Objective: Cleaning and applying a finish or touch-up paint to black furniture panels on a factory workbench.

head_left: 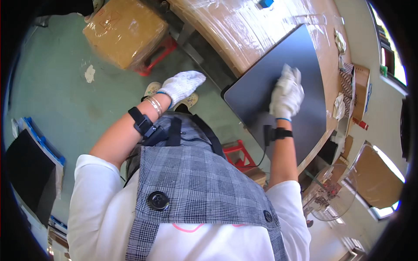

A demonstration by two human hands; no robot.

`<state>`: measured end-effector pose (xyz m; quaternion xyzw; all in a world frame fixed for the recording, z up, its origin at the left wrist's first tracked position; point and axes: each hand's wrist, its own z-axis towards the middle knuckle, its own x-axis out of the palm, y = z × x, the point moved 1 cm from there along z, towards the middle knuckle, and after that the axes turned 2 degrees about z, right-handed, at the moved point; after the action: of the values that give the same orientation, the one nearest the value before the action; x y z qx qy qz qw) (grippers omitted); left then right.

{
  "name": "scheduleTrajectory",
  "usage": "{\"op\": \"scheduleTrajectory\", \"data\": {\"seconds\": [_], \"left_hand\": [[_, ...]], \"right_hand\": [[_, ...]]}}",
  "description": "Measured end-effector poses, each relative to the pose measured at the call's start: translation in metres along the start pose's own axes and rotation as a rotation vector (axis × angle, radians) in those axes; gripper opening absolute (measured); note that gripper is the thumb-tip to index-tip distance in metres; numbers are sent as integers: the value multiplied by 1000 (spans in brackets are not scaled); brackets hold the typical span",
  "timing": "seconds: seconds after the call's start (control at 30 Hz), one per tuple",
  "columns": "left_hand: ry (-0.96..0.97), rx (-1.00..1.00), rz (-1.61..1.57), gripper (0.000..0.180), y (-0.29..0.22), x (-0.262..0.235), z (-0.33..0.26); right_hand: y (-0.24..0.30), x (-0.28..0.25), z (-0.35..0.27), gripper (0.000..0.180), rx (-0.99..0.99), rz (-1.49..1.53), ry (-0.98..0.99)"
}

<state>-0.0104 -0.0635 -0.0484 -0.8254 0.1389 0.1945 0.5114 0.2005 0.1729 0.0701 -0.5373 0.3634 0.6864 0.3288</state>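
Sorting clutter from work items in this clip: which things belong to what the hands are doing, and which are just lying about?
In use: right hand, gloved, pressing a white cloth on the dark grey panel; left hand, gloved, free in the air.

Lying about: cardboard box, red stool, fan, wrapped table.

Matt, smooth dark grey panel [278,93] under knitted white cotton glove [286,93]; glossy plastic-wrapped wooden table [244,30].

Green floor [65,95], wrapped table [244,30], red stool [159,56]
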Motion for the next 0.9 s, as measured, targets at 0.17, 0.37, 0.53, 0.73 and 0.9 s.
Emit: {"op": "scheduleTrajectory", "data": {"seconds": [0.17, 0.37, 0.53, 0.73, 0.9], "left_hand": [[33, -137, -286, 38, 2, 1, -4], [135, -256, -222, 52, -24, 0, 0], [88, -230, -281, 51, -11, 16, 1], [130, -190, -295, 54, -42, 19, 13], [249, -206, -268, 56, -86, 6, 19]], "right_hand": [[-7, 8, -6, 45, 494, -30, 24], [71, 17, -57, 35, -401, -13, -48], [41, -19, 70, 62, 532, 42, 132], [-1, 35, 36, 51, -159, -410, -150], [37, 50, -27, 39, -144, 371, 367]]}}
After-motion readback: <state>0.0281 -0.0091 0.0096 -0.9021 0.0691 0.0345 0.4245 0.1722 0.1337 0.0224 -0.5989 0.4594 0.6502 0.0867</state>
